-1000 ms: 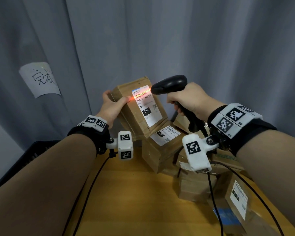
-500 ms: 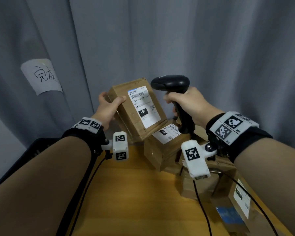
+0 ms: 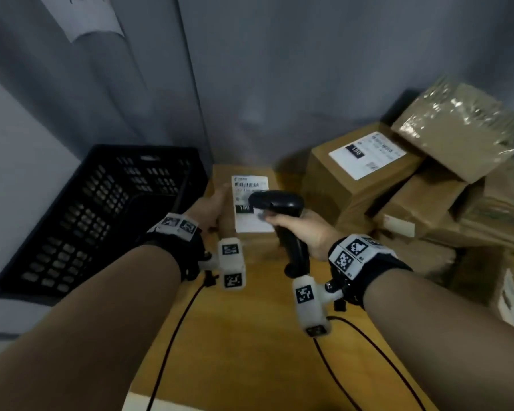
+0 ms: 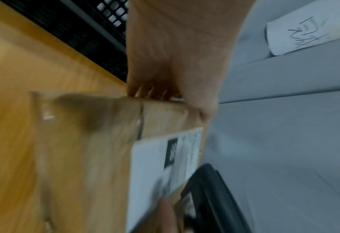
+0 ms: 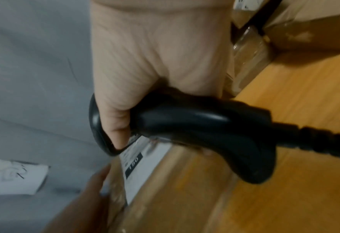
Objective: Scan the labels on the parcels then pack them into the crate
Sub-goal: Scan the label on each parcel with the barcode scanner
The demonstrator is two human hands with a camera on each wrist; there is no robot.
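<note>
My left hand grips the left edge of a brown cardboard parcel, label up, low over the wooden table just right of the black crate. Whether it touches the table I cannot tell. The white label faces me. My right hand is wrapped round the handle of the black scanner, whose head hangs over the label's lower part. In the left wrist view my left hand holds the parcel by its edge. The right wrist view shows my right hand round the scanner.
A pile of several brown parcels fills the table's right side, some with white labels. The crate sits left of the table against a grey curtain. Black cables trail across the table towards me.
The red scan beam on the label went out. Both hands came down from in front of the curtain, bringing parcel and scanner low beside the crate. The head view tipped downward.
</note>
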